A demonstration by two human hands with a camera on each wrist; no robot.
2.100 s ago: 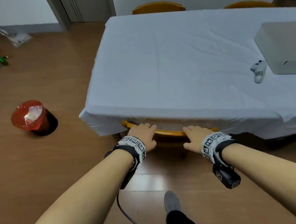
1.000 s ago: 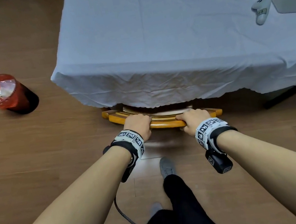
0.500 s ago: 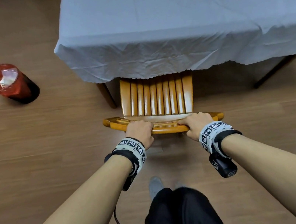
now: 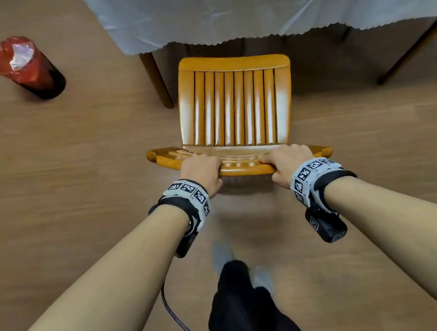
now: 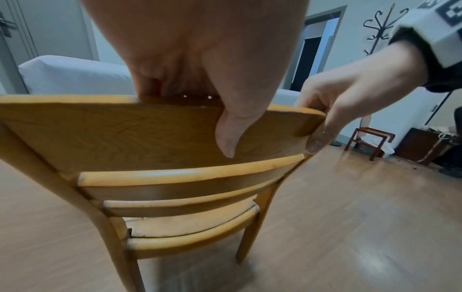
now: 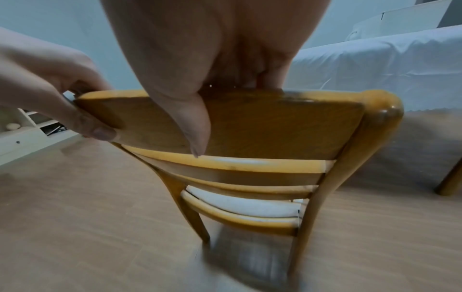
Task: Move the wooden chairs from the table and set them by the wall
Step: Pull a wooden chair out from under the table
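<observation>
A wooden chair [image 4: 234,108] with a slatted seat stands on the floor in front of the table [image 4: 257,1], its seat fully out from under the white tablecloth. My left hand [image 4: 202,172] grips the left part of the chair's top rail [image 4: 240,169], fingers over the front, thumb behind. My right hand [image 4: 287,161] grips the right part of the same rail. In the left wrist view the left hand [image 5: 207,79] wraps the top rail [image 5: 125,134]; in the right wrist view the right hand [image 6: 200,79] holds the top rail [image 6: 275,126] the same way.
A red cylindrical bin [image 4: 25,67] stands on the wooden floor at the left. Table legs [image 4: 156,80] flank the chair. A coat stand [image 5: 380,25], a small dark stool [image 5: 370,140] and an open doorway [image 5: 312,59] lie to the right. My legs [image 4: 246,312] are right behind the chair.
The chair has slid back toward me, out from under the tablecloth, until its whole seat shows. Both hands have kept their grip on the top rail.
</observation>
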